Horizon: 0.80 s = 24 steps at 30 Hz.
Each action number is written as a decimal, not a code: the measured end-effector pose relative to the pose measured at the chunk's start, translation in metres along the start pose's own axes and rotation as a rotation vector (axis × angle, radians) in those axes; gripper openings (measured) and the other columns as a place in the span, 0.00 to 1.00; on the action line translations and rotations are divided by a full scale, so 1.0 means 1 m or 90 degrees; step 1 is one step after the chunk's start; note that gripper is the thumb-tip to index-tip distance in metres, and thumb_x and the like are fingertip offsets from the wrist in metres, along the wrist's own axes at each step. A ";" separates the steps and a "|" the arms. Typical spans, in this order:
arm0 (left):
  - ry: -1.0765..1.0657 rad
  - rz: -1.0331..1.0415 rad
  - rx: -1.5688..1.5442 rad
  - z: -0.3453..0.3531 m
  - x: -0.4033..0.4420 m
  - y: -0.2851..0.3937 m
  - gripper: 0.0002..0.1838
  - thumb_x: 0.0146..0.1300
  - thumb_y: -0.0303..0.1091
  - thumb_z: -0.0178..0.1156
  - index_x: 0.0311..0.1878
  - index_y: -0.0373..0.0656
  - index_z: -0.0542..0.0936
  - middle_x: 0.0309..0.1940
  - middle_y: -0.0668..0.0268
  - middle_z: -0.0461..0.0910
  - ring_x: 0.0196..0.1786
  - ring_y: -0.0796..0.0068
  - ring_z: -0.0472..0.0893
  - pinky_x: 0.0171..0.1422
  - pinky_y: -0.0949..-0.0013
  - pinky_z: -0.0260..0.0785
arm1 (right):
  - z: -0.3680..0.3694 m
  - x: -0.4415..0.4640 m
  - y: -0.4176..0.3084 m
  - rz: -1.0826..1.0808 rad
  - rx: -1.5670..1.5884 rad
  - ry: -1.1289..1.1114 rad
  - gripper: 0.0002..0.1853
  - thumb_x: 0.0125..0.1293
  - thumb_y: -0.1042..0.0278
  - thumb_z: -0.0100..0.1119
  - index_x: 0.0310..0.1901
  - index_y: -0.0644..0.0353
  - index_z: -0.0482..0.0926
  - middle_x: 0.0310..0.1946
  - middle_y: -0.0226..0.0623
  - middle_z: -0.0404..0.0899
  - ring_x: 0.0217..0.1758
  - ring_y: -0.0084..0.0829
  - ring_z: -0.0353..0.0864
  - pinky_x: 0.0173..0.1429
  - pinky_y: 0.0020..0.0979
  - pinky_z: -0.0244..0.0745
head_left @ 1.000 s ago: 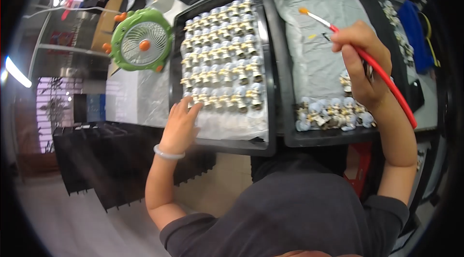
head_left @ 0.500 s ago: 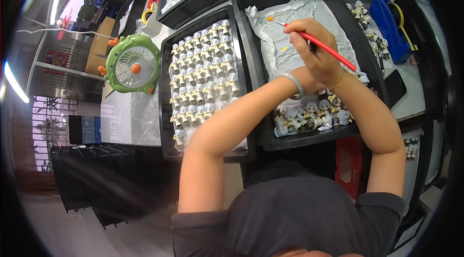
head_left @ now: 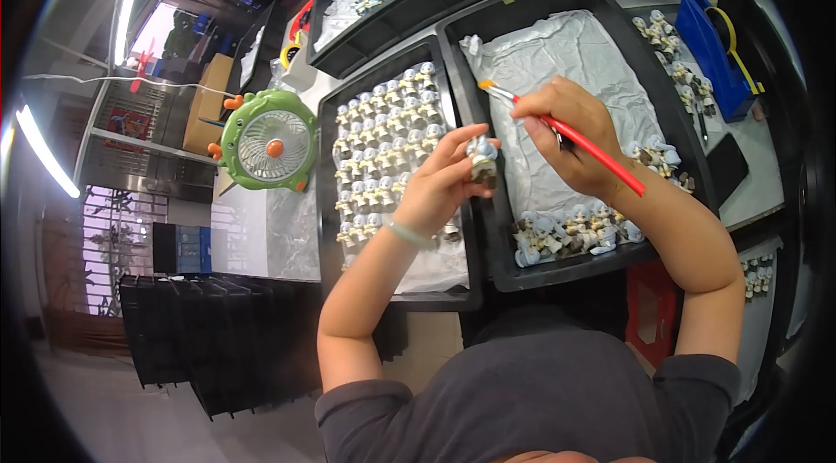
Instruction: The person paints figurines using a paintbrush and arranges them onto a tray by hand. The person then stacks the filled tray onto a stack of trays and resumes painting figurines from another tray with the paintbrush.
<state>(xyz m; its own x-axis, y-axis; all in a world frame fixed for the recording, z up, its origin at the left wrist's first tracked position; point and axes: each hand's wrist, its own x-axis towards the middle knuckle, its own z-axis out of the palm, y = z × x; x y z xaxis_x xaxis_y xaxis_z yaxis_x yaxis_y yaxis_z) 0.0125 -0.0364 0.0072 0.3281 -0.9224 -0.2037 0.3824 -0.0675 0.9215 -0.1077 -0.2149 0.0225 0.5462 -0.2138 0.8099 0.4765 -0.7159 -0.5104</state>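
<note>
My left hand [head_left: 442,182] grips a small pale-blue-haired figurine [head_left: 482,163] between thumb and fingers, over the wall between two black trays. Closed around a red-handled brush [head_left: 601,156], my right hand [head_left: 570,125] is above the right tray [head_left: 570,277]. The orange brush tip points left, just above the figurine. Rows of upright figurines [head_left: 376,156] stand in the left tray [head_left: 328,202]. Inside the right tray, more figurines [head_left: 570,232] lie heaped along the near edge, on a crumpled grey sheet [head_left: 557,54].
A green fan [head_left: 270,141] stands left of the trays. Behind them is another black tray [head_left: 427,14] of blue-and-white pieces. A blue tape dispenser [head_left: 716,58], loose figurines [head_left: 684,71] and a black flat object [head_left: 721,174] lie at the right.
My left hand went from the left tray across to the right tray's heap, then came back left with a figurine. My right hand, still holding the brush, shifted left.
</note>
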 end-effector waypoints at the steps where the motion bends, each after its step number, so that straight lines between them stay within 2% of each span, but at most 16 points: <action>1: -0.027 0.008 -0.098 -0.006 -0.008 0.000 0.27 0.61 0.32 0.51 0.64 0.49 0.58 0.58 0.56 0.65 0.45 0.71 0.74 0.45 0.70 0.71 | 0.003 0.000 -0.003 -0.014 -0.003 0.000 0.07 0.50 0.79 0.56 0.31 0.56 0.73 0.21 0.33 0.71 0.23 0.34 0.68 0.28 0.32 0.66; 2: -0.054 0.016 -0.197 -0.010 -0.016 0.001 0.31 0.58 0.31 0.55 0.64 0.49 0.57 0.59 0.55 0.64 0.43 0.71 0.74 0.44 0.71 0.70 | 0.005 -0.001 -0.006 -0.012 0.000 -0.015 0.07 0.50 0.80 0.57 0.31 0.56 0.73 0.21 0.32 0.71 0.23 0.34 0.68 0.28 0.32 0.66; 4: -0.062 0.115 -0.083 -0.014 -0.028 -0.007 0.38 0.49 0.27 0.61 0.63 0.51 0.55 0.59 0.52 0.63 0.42 0.69 0.74 0.43 0.72 0.68 | 0.008 -0.005 -0.008 -0.008 0.004 -0.047 0.08 0.49 0.80 0.57 0.31 0.56 0.74 0.21 0.32 0.71 0.23 0.34 0.68 0.28 0.32 0.66; 5: -0.024 0.105 -0.068 -0.012 -0.033 -0.007 0.40 0.43 0.20 0.62 0.60 0.54 0.55 0.60 0.53 0.61 0.42 0.70 0.73 0.43 0.72 0.67 | 0.009 -0.005 -0.009 -0.014 0.005 -0.052 0.08 0.49 0.81 0.57 0.31 0.56 0.74 0.22 0.31 0.71 0.23 0.33 0.68 0.29 0.32 0.67; 8: -0.077 0.190 0.015 -0.011 -0.038 -0.010 0.41 0.42 0.15 0.60 0.56 0.60 0.54 0.61 0.55 0.57 0.46 0.68 0.73 0.47 0.71 0.67 | 0.008 -0.004 -0.009 -0.005 0.003 -0.076 0.08 0.49 0.81 0.57 0.31 0.57 0.74 0.23 0.32 0.72 0.24 0.33 0.68 0.29 0.32 0.67; 9: -0.109 0.211 0.010 -0.013 -0.040 -0.011 0.42 0.42 0.14 0.60 0.56 0.60 0.52 0.61 0.55 0.56 0.48 0.66 0.73 0.51 0.69 0.66 | 0.008 -0.005 -0.006 -0.003 0.005 -0.089 0.09 0.49 0.81 0.57 0.32 0.58 0.73 0.24 0.32 0.73 0.24 0.33 0.68 0.30 0.31 0.66; 12: -0.124 0.273 0.035 -0.014 -0.043 -0.013 0.48 0.36 0.09 0.55 0.60 0.63 0.51 0.61 0.53 0.56 0.49 0.59 0.72 0.50 0.62 0.66 | 0.008 -0.005 -0.003 0.016 0.017 -0.100 0.09 0.49 0.81 0.57 0.33 0.58 0.73 0.24 0.33 0.73 0.24 0.34 0.68 0.30 0.31 0.66; 13: -0.106 0.278 0.003 -0.010 -0.045 -0.014 0.48 0.36 0.11 0.56 0.59 0.62 0.51 0.60 0.53 0.57 0.49 0.59 0.72 0.50 0.62 0.65 | 0.008 -0.005 -0.002 0.014 0.011 -0.111 0.09 0.50 0.81 0.57 0.34 0.58 0.73 0.24 0.33 0.74 0.24 0.33 0.68 0.30 0.31 0.65; 16: -0.146 0.274 0.087 -0.012 -0.048 -0.009 0.43 0.42 0.15 0.58 0.57 0.61 0.50 0.60 0.55 0.56 0.48 0.67 0.70 0.53 0.64 0.63 | 0.009 -0.006 -0.002 0.011 0.011 -0.124 0.09 0.50 0.81 0.57 0.34 0.58 0.73 0.24 0.34 0.74 0.24 0.33 0.68 0.30 0.31 0.65; 17: -0.111 0.291 0.089 -0.008 -0.049 -0.011 0.40 0.41 0.19 0.60 0.57 0.56 0.51 0.57 0.56 0.60 0.47 0.68 0.68 0.50 0.67 0.61 | 0.010 -0.006 -0.002 0.012 0.013 -0.125 0.09 0.50 0.80 0.57 0.34 0.58 0.73 0.24 0.34 0.74 0.24 0.33 0.68 0.30 0.31 0.65; 20: -0.087 0.336 0.421 -0.015 -0.050 -0.008 0.39 0.38 0.25 0.62 0.56 0.48 0.55 0.52 0.57 0.63 0.46 0.69 0.66 0.47 0.69 0.59 | 0.009 -0.007 -0.003 0.015 0.012 -0.132 0.08 0.51 0.80 0.57 0.34 0.58 0.73 0.24 0.34 0.74 0.24 0.33 0.68 0.29 0.30 0.64; 21: 0.021 0.344 0.512 -0.009 -0.052 -0.011 0.36 0.34 0.34 0.65 0.52 0.42 0.63 0.44 0.59 0.66 0.43 0.67 0.66 0.47 0.67 0.57 | 0.009 -0.007 -0.002 0.017 0.015 -0.131 0.08 0.52 0.79 0.57 0.34 0.58 0.74 0.24 0.34 0.74 0.24 0.33 0.68 0.29 0.30 0.64; 24: 0.098 0.382 0.825 0.002 -0.052 0.002 0.33 0.32 0.41 0.65 0.47 0.42 0.70 0.38 0.61 0.65 0.39 0.65 0.66 0.46 0.66 0.55 | 0.009 -0.007 -0.003 0.025 0.018 -0.137 0.07 0.53 0.79 0.57 0.34 0.58 0.74 0.24 0.34 0.75 0.24 0.33 0.68 0.29 0.30 0.64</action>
<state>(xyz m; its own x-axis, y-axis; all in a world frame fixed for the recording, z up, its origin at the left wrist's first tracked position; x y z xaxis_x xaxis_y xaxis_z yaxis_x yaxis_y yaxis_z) -0.0053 0.0109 0.0203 0.2749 -0.8912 0.3608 -0.8594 -0.0595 0.5079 -0.1068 -0.2053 0.0159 0.6976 -0.0931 0.7104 0.4695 -0.6896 -0.5514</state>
